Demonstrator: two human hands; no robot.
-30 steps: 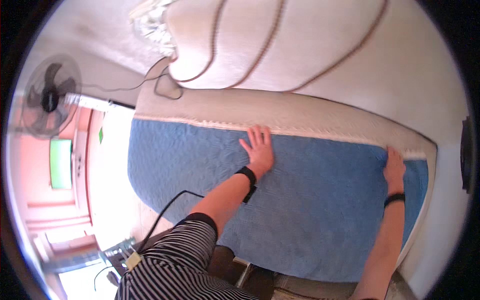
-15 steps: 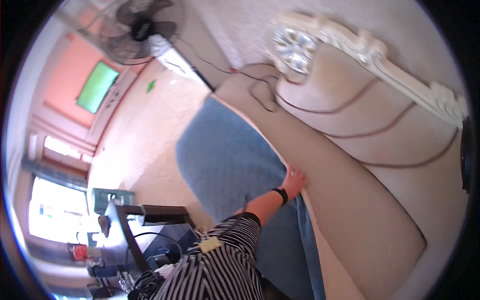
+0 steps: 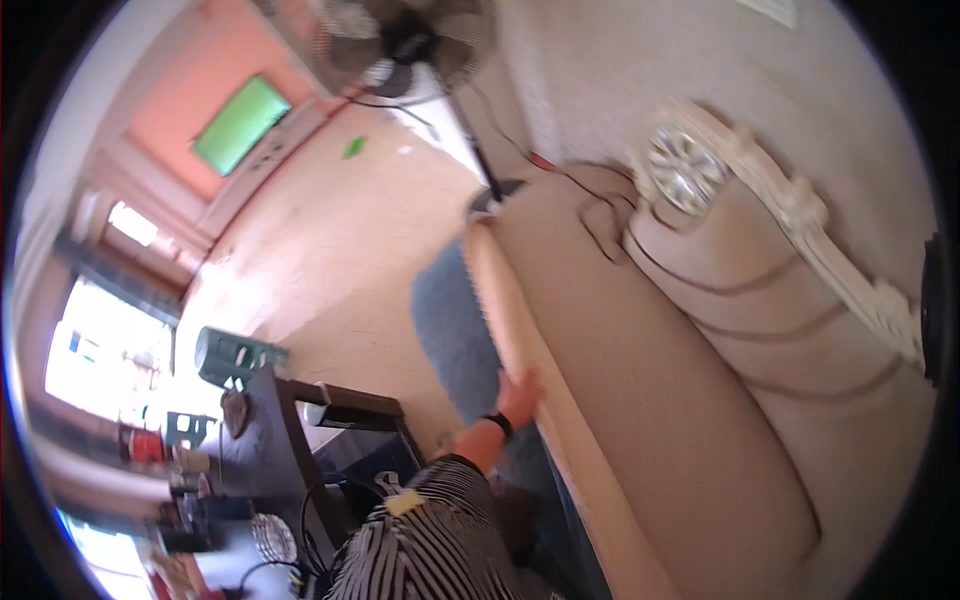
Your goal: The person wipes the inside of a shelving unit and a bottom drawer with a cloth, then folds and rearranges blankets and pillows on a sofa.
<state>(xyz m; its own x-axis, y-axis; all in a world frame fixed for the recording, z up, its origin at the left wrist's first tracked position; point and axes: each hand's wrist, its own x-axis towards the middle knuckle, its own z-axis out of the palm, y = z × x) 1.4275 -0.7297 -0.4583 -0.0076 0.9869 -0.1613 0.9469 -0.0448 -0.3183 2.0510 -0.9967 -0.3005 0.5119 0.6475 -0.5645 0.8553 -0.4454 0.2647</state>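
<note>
My left hand [image 3: 519, 396] is closed on the edge of a blue cloth cover [image 3: 446, 325] along the front of the beige sofa seat [image 3: 650, 390]. A pale peach band [image 3: 517, 325], seemingly the underside of that cloth, runs lengthwise between the blue face and the seat. A dark watch circles this wrist, below a black-and-white striped sleeve. Motion blurs the fingers somewhat, and their tips are partly hidden. My right hand does not show.
A pedestal fan [image 3: 408, 40] stands beyond the sofa's far end; its cord [image 3: 590, 225] lies on the seat. The carved sofa back [image 3: 790, 210] rises on the right. On the left are a dark table [image 3: 262, 430] with objects on it and a green stool [image 3: 238, 355].
My left hand has shifted toward the sofa's front with the cloth edge. More of the peach band shows, less of the blue. The whole view has also swung.
</note>
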